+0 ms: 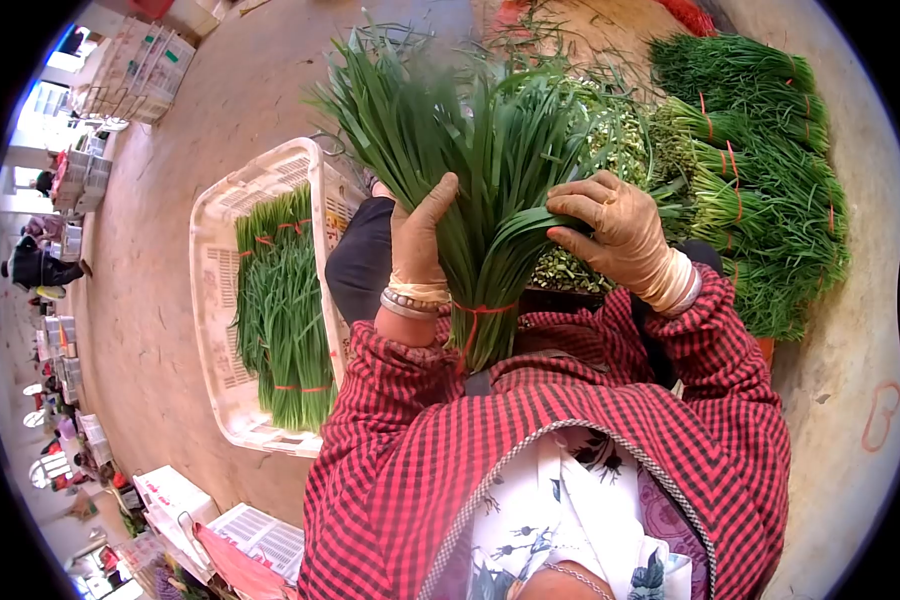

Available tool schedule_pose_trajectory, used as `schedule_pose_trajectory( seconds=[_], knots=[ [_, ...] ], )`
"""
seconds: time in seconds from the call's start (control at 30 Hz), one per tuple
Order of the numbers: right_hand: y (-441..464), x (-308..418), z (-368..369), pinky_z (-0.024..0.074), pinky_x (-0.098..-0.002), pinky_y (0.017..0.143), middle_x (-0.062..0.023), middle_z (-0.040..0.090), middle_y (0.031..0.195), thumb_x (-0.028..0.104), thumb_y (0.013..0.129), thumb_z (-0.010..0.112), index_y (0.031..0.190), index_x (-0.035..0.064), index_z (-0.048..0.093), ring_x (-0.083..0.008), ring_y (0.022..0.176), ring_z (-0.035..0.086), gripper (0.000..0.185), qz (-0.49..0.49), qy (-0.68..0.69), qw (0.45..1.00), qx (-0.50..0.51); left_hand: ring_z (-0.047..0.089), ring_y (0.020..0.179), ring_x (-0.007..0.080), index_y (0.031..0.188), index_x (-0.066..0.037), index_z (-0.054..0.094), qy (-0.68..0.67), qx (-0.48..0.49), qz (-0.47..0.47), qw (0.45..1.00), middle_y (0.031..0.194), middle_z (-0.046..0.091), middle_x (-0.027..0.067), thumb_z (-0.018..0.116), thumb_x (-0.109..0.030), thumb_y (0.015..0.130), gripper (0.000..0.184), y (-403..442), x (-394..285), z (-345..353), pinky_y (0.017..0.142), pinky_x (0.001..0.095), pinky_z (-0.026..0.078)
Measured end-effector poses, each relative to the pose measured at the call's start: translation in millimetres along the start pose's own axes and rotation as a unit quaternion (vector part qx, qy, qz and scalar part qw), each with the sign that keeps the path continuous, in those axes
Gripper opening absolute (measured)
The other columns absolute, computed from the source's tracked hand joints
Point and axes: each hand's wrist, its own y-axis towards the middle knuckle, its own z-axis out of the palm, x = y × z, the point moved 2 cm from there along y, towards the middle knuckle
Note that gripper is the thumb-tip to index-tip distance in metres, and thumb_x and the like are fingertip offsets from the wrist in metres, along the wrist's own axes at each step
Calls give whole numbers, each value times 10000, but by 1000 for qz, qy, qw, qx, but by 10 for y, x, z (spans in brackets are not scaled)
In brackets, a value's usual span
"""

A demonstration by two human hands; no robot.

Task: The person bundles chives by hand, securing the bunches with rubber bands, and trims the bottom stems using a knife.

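A big bunch of garlic chives (pixel 480 190) stands upright in front of my chest, its leaves fanned out at the top. A red band (pixel 484 310) circles its lower end. My gloved left hand (pixel 420 235) wraps the bunch's left side, thumb pointing up along the leaves. On the right, my gloved right hand (pixel 615 230) pinches several leaves that bend outward from the bunch. To the left, a white plastic crate (pixel 210 300) holds tied chive bundles (pixel 288 300).
Tied chive bundles (pixel 760 180) are stacked at the right. Loose trimmings (pixel 620 140) lie behind the bunch. Stacked crates (pixel 135 70) stand far left, and a person in dark clothes (pixel 40 265) is beyond. White boxes (pixel 175 505) sit at lower left.
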Motion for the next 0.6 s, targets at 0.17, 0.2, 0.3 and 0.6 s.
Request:
schedule_pose_trajectory(
  seconds=[0.17,0.2,0.3,0.6],
  knots=[
    [-62,-19,-34,516,-366,702,0,667,845,199,748,759,836,103,676,-242,829,616,154,-14,3,1000,-20,668,932,271,1182,-20,577,-56,13,-57,997,1049,664,125,560,-202,974,277,95,150,-227,832,422,565],
    [-89,-10,-35,516,-366,702,0,667,845,199,748,759,836,103,676,-242,829,616,154,-12,4,1000,-21,665,923,271,1167,-28,584,-73,27,-95,992,1032,665,122,549,-232,983,277,104,155,-242,832,428,562],
    [-152,-18,-25,512,-366,699,-13,658,836,169,744,759,840,99,674,-240,823,618,146,5,17,1000,-20,669,862,254,1136,-43,596,-95,11,-102,990,976,668,107,537,-250,990,260,77,156,-221,774,403,571],
    [107,-75,-297,496,-361,805,-112,664,928,143,827,735,984,51,678,-274,904,627,191,50,155,985,-62,625,758,158,1130,-53,602,-30,-11,-73,997,948,662,44,652,-142,925,229,-133,-4,127,622,304,554]
  ],
)
